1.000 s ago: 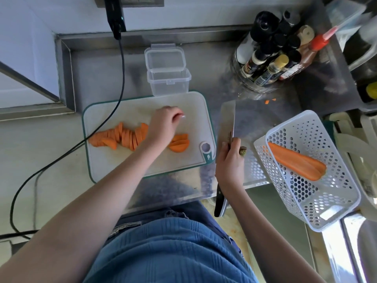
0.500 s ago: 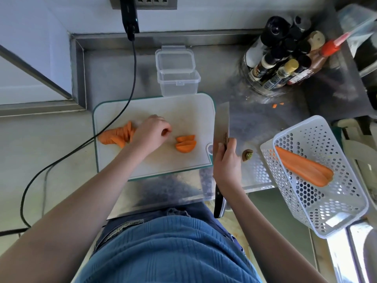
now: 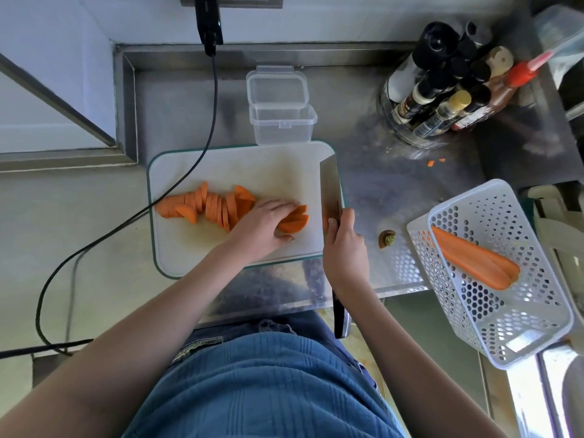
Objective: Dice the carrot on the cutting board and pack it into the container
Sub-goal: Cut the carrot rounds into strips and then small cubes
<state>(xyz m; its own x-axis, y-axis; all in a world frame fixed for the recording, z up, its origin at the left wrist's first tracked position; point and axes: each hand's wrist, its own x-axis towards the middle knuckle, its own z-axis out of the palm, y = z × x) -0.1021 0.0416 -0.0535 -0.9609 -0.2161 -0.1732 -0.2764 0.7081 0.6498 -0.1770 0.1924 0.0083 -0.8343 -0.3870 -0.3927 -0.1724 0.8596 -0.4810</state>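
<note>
A row of orange half-moon carrot slices (image 3: 205,205) lies across the white cutting board (image 3: 278,167). My left hand (image 3: 264,224) rests on a small stack of slices (image 3: 295,221) at the row's right end, fingers curved over them. My right hand (image 3: 343,246) grips the handle of a cleaver (image 3: 328,181), its blade upright over the board's right edge, just right of the stack. The clear plastic container (image 3: 282,123) stands open and empty behind the board, lid hinged back.
A white perforated basket (image 3: 505,330) at the right holds a halved carrot (image 3: 474,262). A carrot top (image 3: 387,239) lies on the steel counter. Bottles (image 3: 442,86) stand at the back right. A black cable (image 3: 177,191) crosses the board's left corner.
My left hand moved right from the main row onto the small stack of slices. The cleaver came left from the counter to the board's right edge.
</note>
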